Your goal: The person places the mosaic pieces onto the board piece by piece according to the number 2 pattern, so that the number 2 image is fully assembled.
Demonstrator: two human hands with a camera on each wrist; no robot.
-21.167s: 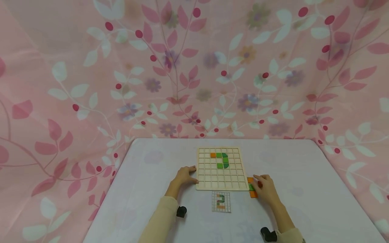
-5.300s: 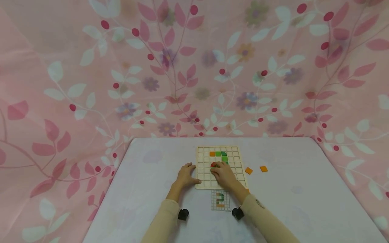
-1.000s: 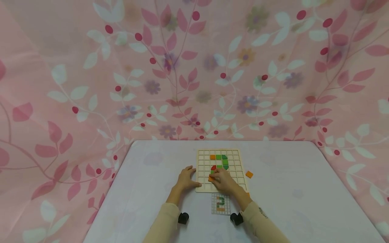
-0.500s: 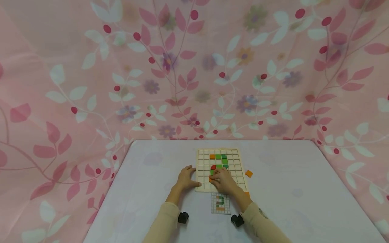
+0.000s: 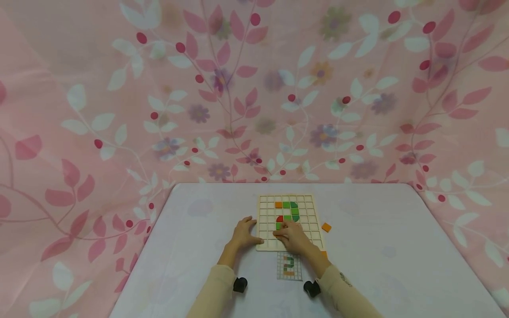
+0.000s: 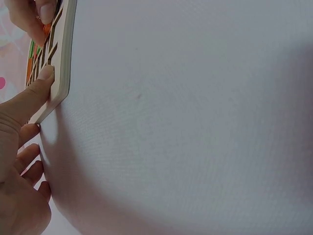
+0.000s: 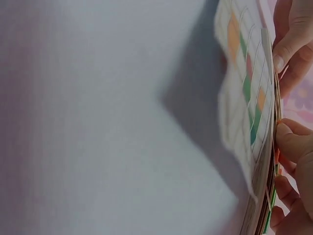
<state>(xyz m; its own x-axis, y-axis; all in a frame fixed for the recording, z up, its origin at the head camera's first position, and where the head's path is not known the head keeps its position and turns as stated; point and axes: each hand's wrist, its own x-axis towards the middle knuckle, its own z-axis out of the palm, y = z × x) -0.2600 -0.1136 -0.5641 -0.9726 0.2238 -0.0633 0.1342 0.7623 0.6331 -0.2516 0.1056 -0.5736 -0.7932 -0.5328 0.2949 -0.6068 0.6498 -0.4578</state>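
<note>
A pale wooden grid board [image 5: 308,232] lies on the table. Orange, green and red tiles on it form a curved figure, including a red tile [image 5: 280,218] and a green tile [image 5: 278,226]. My left hand [image 5: 241,234] is at the board's left edge, thumb on top near the corner and fingers along the side. With thumb and fingertips my right hand [image 5: 295,238] pinches an orange tile [image 6: 47,28] low on the board, under the green tile; the fingers cover most of it. In the right wrist view, a pattern card [image 7: 247,83] is in front of the board.
A loose orange tile [image 5: 326,227] lies right of the board. Another orange tile [image 5: 324,254] shows partly beside my right forearm. The pattern card [image 5: 289,266] lies just in front of the board. A floral curtain [image 5: 254,88] hangs behind the table.
Since about five seconds ago, a green tile has appeared below the red one, and one orange tile has left the table at right. During the last second, my hands have barely moved.
</note>
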